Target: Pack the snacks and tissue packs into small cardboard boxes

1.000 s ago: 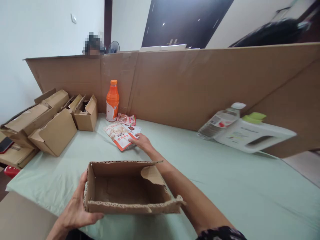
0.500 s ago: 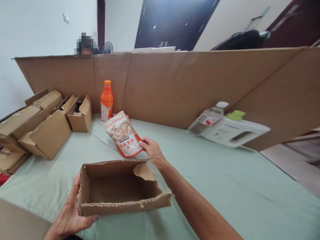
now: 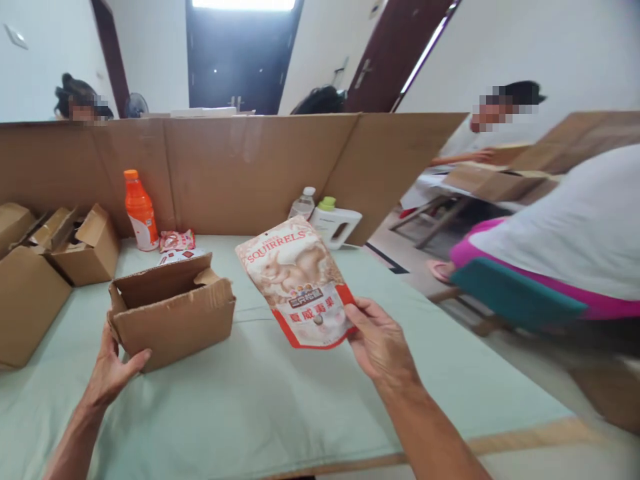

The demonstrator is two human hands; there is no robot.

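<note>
My left hand [image 3: 113,370] grips the near left corner of an open-topped cardboard box [image 3: 183,327], thumb on its front wall. The box stands on the pale green tablecloth, and its inside is mostly hidden from this angle. Between thumb and fingers of my right hand [image 3: 377,337] is the lower right edge of a snack pouch [image 3: 300,280], white and red with a squirrel picture. The pouch is tilted in the air, to the right of the box and apart from it. Behind the box lie a pink snack packet [image 3: 177,240] and a white packet with red marks [image 3: 181,255].
An orange drink bottle [image 3: 141,213] stands at the back left, beside several cardboard boxes [image 3: 93,250]. A clear bottle [image 3: 303,203] and a white jug [image 3: 336,225] are against the cardboard partition [image 3: 250,160]. People sit beyond the table, one on a teal chair [image 3: 515,293] at right.
The view has swung to the right. My right hand has carried the pouch from behind the box to its right side. The box has tipped so that its front wall shows, with my left hand still on it.
</note>
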